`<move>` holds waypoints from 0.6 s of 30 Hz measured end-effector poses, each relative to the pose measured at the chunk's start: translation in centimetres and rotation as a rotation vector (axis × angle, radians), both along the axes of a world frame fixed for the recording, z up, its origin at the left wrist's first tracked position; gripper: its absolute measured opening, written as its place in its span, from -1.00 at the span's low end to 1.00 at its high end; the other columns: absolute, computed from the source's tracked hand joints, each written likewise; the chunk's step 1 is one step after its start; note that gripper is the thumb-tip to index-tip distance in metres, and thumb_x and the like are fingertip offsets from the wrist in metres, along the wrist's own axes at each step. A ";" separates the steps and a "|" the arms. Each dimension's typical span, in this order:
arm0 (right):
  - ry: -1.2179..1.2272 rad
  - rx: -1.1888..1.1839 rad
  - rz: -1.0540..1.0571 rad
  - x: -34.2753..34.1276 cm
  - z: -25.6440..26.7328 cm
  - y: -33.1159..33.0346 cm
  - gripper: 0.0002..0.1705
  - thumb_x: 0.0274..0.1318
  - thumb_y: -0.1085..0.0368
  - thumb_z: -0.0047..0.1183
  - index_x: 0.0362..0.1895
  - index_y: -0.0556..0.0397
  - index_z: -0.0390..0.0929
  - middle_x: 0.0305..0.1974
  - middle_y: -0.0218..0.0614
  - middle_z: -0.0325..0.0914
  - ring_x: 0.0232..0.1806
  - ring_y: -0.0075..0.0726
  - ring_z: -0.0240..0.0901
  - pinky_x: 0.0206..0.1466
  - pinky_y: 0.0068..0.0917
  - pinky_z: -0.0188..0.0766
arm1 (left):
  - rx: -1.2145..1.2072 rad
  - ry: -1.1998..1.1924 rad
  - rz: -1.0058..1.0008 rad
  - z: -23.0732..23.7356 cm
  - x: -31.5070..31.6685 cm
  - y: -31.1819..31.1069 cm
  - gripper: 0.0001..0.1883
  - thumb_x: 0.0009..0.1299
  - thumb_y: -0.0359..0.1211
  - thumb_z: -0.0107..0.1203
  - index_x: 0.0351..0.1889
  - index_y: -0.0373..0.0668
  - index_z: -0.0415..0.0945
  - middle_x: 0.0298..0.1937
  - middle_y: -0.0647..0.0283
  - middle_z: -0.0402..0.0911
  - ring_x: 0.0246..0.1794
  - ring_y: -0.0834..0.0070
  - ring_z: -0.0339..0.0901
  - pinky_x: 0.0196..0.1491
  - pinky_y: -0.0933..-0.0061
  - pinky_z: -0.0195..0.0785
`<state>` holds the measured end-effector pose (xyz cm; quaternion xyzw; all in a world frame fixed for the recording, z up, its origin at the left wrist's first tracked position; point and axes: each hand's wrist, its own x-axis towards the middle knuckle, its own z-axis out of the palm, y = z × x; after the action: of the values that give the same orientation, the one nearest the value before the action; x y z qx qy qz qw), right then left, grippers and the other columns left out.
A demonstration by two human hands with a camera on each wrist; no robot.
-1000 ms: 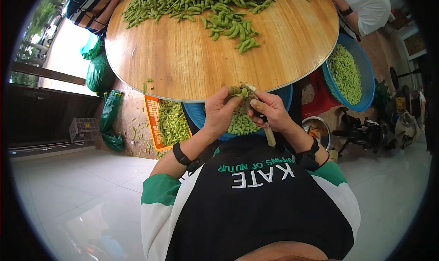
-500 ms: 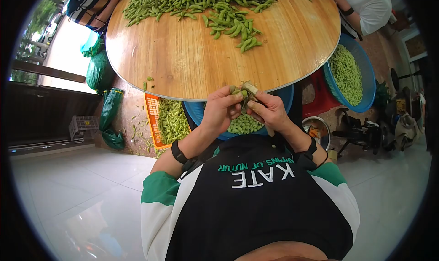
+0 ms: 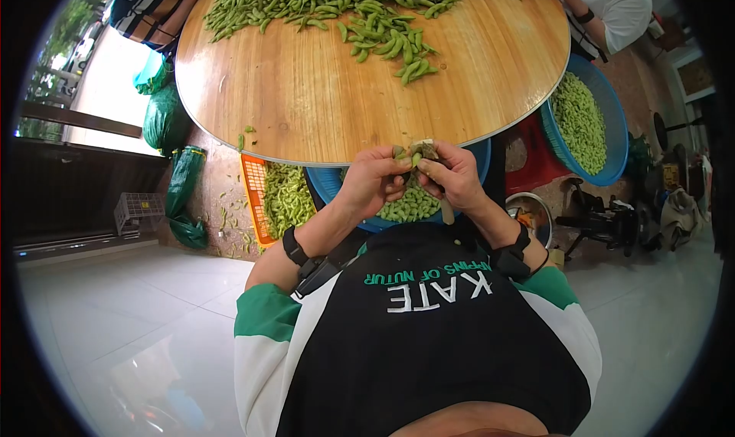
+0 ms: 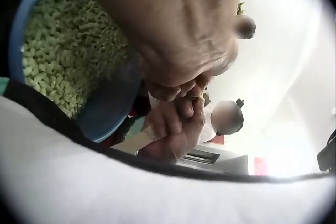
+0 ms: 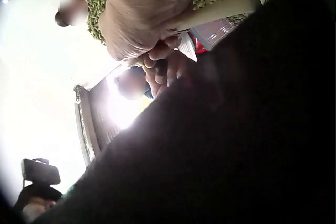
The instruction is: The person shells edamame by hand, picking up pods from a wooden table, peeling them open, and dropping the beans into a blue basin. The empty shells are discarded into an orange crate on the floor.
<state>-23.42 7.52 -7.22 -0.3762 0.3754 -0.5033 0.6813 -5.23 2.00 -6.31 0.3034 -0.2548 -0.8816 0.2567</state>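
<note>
In the head view my left hand (image 3: 373, 183) pinches a green edamame pod (image 3: 399, 153) between thumb and fingers, just off the table's near edge. Against it, my right hand (image 3: 457, 178) grips a tool with a pale, flat handle (image 3: 447, 211) that points down toward my body. What its working end looks like is hidden by the fingers. A bright green bean (image 3: 416, 160) shows between the two thumbs. Below both hands is a blue basin (image 3: 321, 188) of shelled beans (image 3: 409, 205). The right wrist view shows the pale handle (image 5: 220, 15) running out from under the palm.
A heap of edamame pods (image 3: 306, 4) covers the far part of the round wooden table (image 3: 306, 100). An orange basket (image 3: 253, 199) of pods stands left, a blue tub (image 3: 615, 130) of shelled beans right. Two other people sit at the table's far sides.
The hands stay together over the basin with small finger movements. The right hand has turned slightly, and the pale handle has swung to point more straight down. The bean now shows between the thumbs.
</note>
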 end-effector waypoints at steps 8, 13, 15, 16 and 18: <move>0.696 -0.499 0.018 -0.8 -0.1 -1.0 -0.76 -0.02 0.41 0.12 -0.24 0.18 0.40 -0.52 -0.24 0.37 -0.54 -0.33 0.32 -0.46 -0.43 0.28 | -0.045 -0.195 -0.127 -0.2 0.8 -0.5 -0.90 0.39 -0.44 -0.01 -0.38 -0.21 0.47 -0.64 0.38 0.37 -0.79 0.72 0.09 -0.73 0.63 -0.14; 0.982 -0.718 -0.049 0.0 0.8 -1.2 -0.76 -0.14 0.45 0.09 -0.39 0.18 0.27 -0.48 -0.04 0.32 -0.45 0.17 0.37 -0.45 -0.17 0.30 | -0.075 -0.278 -0.122 0.2 0.5 0.4 -0.88 0.42 -0.44 -0.05 -0.37 -0.21 0.46 -0.61 0.38 0.39 -0.76 0.73 0.14 -0.73 0.64 -0.09; 1.044 -0.752 -0.074 0.6 0.9 -1.0 -0.76 -0.13 0.44 0.08 -0.38 0.17 0.28 -0.48 -0.02 0.32 -0.45 0.16 0.38 -0.44 -0.17 0.31 | -0.129 -0.346 -0.097 0.5 0.5 0.6 -0.88 0.42 -0.44 -0.05 -0.36 -0.22 0.46 -0.60 0.38 0.39 -0.75 0.72 0.16 -0.72 0.64 -0.06; 1.105 -0.779 -0.103 0.9 0.9 -0.9 -0.77 -0.12 0.44 0.08 -0.37 0.17 0.29 -0.48 -0.01 0.32 -0.45 0.16 0.39 -0.44 -0.17 0.32 | -0.187 -0.377 -0.144 0.5 0.7 0.7 -0.88 0.43 -0.44 -0.07 -0.32 -0.22 0.47 -0.57 0.38 0.41 -0.71 0.73 0.20 -0.70 0.67 -0.02; 1.104 -0.790 -0.115 1.2 0.8 -0.8 -0.77 -0.12 0.43 0.08 -0.35 0.17 0.30 -0.48 -0.01 0.33 -0.44 0.16 0.39 -0.44 -0.17 0.33 | -0.246 -0.411 -0.197 0.8 1.0 1.0 -0.88 0.44 -0.44 -0.08 -0.28 -0.22 0.48 -0.54 0.37 0.43 -0.68 0.73 0.23 -0.67 0.69 0.03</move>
<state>-22.27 6.67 -6.39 -0.7778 0.4757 -0.3723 0.1735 -4.25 2.97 -5.52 0.4163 -0.4350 -0.7847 0.1476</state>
